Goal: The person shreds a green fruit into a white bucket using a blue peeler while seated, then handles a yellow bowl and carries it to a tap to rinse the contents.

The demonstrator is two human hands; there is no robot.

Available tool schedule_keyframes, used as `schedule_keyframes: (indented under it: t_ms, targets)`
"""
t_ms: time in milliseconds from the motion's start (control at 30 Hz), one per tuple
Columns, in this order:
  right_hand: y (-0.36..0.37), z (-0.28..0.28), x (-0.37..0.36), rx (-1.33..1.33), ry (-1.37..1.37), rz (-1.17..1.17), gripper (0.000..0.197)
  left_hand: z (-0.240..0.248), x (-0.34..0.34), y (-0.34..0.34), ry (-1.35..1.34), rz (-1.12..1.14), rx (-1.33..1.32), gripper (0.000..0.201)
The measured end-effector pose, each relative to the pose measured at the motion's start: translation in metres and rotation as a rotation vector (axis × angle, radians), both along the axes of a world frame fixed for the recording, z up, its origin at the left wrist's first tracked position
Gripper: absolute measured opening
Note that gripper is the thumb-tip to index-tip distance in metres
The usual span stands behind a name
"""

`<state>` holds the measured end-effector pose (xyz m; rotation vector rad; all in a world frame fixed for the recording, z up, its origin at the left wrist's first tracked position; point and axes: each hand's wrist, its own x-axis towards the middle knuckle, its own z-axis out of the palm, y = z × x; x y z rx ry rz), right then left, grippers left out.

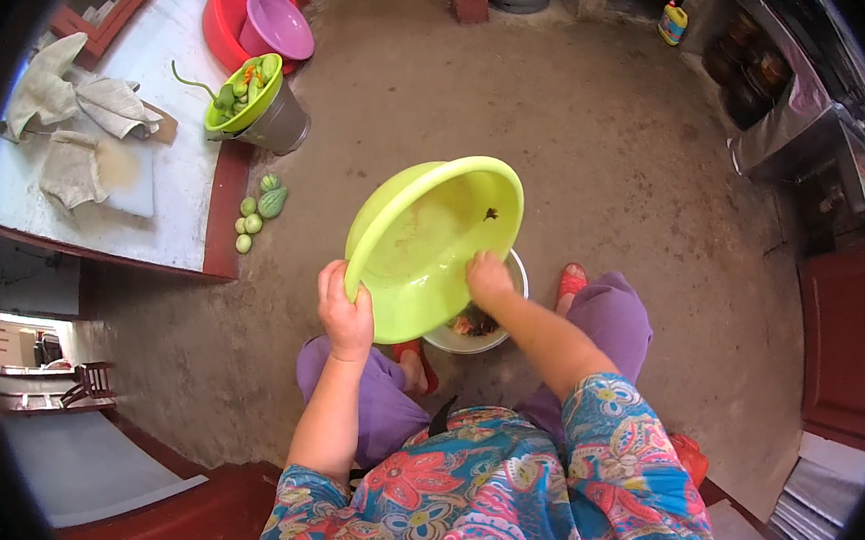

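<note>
A large lime-green basin (408, 258) is tipped on its side in front of me, with its inside partly facing me. My left hand (346, 311) grips its rim on the left side, thumb over the edge. My right hand (490, 280) is at the lower right of the basin, its fingers curled in against the inner wall. Whatever may be in those fingers is hidden. A small dark scrap (491, 214) clings to the basin's inside. Below the tilted rim stands a white bucket (520, 276) with dark and reddish scraps (473, 323) in it, between my feet.
On the left, a white counter (182, 192) carries cloths (70, 169) and a cutting board (133, 184). Nearby are a red basin (225, 15), a pink basin (279, 24), and a green bowl of vegetables (247, 92) on a grey bucket (280, 124). Round green vegetables (247, 224) lie on the floor.
</note>
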<state>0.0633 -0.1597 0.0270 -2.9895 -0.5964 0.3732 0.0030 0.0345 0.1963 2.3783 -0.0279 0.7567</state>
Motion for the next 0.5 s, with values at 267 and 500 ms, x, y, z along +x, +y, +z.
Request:
schedule_keyframes:
  t_ms: [267, 500]
  targets:
    - [0.003, 0.023, -0.011, 0.218, -0.212, 0.105, 0.023, -0.010, -0.003, 0.006, 0.055, 0.004, 0.010, 0.030]
    - [-0.030, 0.020, 0.039, -0.543, -0.412, 0.440, 0.036, 0.003, -0.002, -0.010, 0.070, -0.044, 0.002, 0.030]
